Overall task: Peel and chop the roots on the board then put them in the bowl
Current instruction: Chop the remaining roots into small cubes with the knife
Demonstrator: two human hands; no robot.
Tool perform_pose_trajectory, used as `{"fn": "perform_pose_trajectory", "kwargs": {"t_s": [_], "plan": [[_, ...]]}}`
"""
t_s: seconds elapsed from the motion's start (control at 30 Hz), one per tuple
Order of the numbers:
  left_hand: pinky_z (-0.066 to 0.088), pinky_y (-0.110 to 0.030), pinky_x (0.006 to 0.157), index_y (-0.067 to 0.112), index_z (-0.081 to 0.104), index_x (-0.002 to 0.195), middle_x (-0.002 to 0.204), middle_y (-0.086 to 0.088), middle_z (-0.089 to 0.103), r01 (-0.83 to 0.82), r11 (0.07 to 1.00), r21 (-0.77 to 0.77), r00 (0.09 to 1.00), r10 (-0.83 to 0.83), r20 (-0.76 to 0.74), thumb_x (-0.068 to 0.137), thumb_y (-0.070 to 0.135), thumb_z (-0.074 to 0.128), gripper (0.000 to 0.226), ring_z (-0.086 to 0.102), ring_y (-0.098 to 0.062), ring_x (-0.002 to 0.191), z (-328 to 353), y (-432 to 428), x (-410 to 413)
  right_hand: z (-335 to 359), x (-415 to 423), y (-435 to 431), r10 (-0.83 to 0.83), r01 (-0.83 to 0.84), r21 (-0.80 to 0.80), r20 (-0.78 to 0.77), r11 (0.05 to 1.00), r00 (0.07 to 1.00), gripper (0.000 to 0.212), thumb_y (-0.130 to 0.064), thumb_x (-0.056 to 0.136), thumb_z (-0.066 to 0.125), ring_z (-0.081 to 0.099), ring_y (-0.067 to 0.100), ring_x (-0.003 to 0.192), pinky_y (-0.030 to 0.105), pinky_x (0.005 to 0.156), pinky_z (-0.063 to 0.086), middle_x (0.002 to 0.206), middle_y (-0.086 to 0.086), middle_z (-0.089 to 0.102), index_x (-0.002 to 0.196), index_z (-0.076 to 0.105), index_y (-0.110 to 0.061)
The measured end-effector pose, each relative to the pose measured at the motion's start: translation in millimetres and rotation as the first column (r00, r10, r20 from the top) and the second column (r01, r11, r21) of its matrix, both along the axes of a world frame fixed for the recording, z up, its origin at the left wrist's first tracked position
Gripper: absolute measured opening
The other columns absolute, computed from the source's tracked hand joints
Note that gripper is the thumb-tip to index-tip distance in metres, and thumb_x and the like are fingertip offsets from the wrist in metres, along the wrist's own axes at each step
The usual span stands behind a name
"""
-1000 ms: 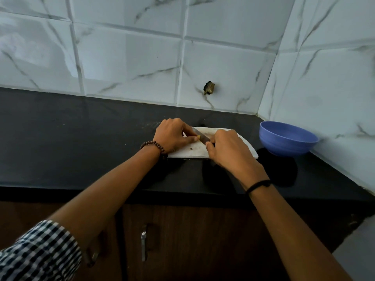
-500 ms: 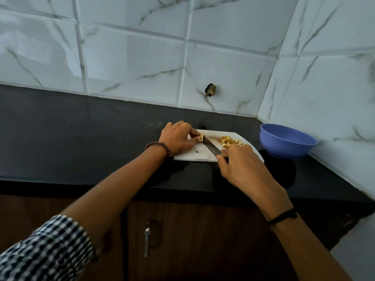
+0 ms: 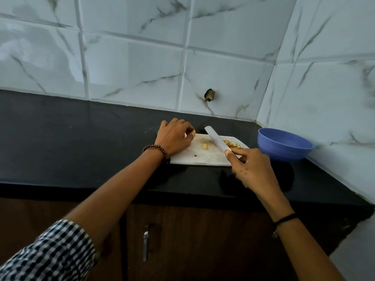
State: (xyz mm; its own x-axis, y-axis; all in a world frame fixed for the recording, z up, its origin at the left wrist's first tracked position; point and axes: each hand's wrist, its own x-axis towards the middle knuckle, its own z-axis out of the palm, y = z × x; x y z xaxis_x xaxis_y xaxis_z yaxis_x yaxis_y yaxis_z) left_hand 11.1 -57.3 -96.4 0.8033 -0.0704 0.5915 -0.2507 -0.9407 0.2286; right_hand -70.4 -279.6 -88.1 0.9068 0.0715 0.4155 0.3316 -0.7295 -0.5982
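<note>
Board (image 3: 205, 159), white, lies flat on a black desk (image 3: 81, 138); every place below is given from it. Your left grip (image 3: 174, 138) rests on the board's left end, fingertips pinching a small pale root piece (image 3: 192, 132), likely to steady it for the next cut. Your right grip (image 3: 251, 169), at the board's near right corner, is clenched round the handle of a knife (image 3: 216, 140), with one finger stretched toward the blade, probably to guide it. The blade slants away across the board's middle. Whether its edge touches the surface cannot be told. One peeled chunk (image 3: 205, 146) lies loose at the board's centre, just left of the blade. Chopped bits (image 3: 233, 144) are heaped on the board's right end beyond the blade, seemingly kept apart from the uncut root and close to the bowl (image 3: 284, 147). That blue bowl stands on the desk just right of the board, and no bits show in the part of its inside that is visible.
</note>
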Motion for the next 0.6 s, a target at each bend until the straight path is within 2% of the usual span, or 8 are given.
{"fn": "perform_pose_trajectory", "kwargs": {"t_s": [0.1,0.17,0.23,0.4,0.5,0.6], "plan": [[0.028,-0.035,0.090,0.024,0.064,0.105,0.105,0.007,0.065,-0.153,0.985,-0.077,0.987,0.157,0.045,0.093,0.034,0.049,0.022,0.053,-0.015,0.105,4.0,11.6,-0.3,-5.9,4.9,1.2,0.006,-0.007,0.075,0.015,0.997,1.000,0.035,-0.042,0.097,0.056,0.064,0.016,0.065,0.033,0.059,0.056,0.074,-0.001,0.067,0.123,0.069,-0.022],[0.029,-0.038,0.092,0.021,0.064,0.102,0.099,0.004,0.067,-0.238,0.964,-0.118,0.971,0.240,-0.004,0.090,0.032,0.051,0.021,0.054,-0.018,0.103,5.5,19.9,-0.2,-9.6,7.0,0.5,0.010,-0.012,0.098,0.025,0.995,1.000,0.035,-0.043,0.097,0.055,0.065,0.017,0.066,0.035,0.062,0.058,0.073,0.000,0.067,0.121,0.070,-0.022],[0.029,-0.040,0.095,0.021,0.065,0.100,0.096,0.003,0.067,-0.301,0.949,-0.089,0.953,0.297,-0.054,0.091,0.029,0.050,0.019,0.054,-0.020,0.103,5.3,23.4,0.1,-12.2,9.8,-1.2,0.019,-0.022,0.118,0.026,0.993,0.999,0.035,-0.043,0.097,0.055,0.065,0.016,0.067,0.037,0.063,0.058,0.073,0.001,0.067,0.122,0.069,-0.023],[0.027,-0.044,0.104,0.025,0.067,0.108,0.102,0.002,0.068,-0.330,0.942,-0.054,0.940,0.323,-0.107,0.092,0.021,0.050,0.024,0.054,-0.020,0.110,1.7,25.7,1.5,-14.8,15.8,-3.3,0.049,-0.042,0.179,-0.037,0.983,0.998,0.038,-0.045,0.096,0.057,0.064,0.010,0.064,0.024,0.058,0.048,0.075,-0.001,0.068,0.128,0.065,-0.027],[0.027,-0.044,0.103,0.028,0.068,0.111,0.106,0.003,0.070,-0.340,0.936,-0.095,0.937,0.329,-0.119,0.089,0.022,0.052,0.028,0.056,-0.021,0.110,5.2,29.1,1.5,-14.4,16.9,-3.3,0.065,-0.060,0.189,-0.021,0.980,0.998,0.038,-0.047,0.095,0.056,0.063,0.011,0.064,0.026,0.059,0.050,0.072,-0.002,0.068,0.127,0.066,-0.028],[0.028,-0.044,0.103,0.028,0.067,0.115,0.110,0.000,0.069,-0.336,0.936,-0.102,0.934,0.316,-0.168,0.089,0.023,0.052,0.030,0.056,-0.023,0.112,4.3,27.9,1.4,-16.4,19.6,-3.4,0.063,-0.058,0.182,-0.021,0.982,0.998,0.038,-0.046,0.096,0.056,0.064,0.012,0.069,0.027,0.062,0.053,0.079,-0.002,0.068,0.127,0.065,-0.027]]}}
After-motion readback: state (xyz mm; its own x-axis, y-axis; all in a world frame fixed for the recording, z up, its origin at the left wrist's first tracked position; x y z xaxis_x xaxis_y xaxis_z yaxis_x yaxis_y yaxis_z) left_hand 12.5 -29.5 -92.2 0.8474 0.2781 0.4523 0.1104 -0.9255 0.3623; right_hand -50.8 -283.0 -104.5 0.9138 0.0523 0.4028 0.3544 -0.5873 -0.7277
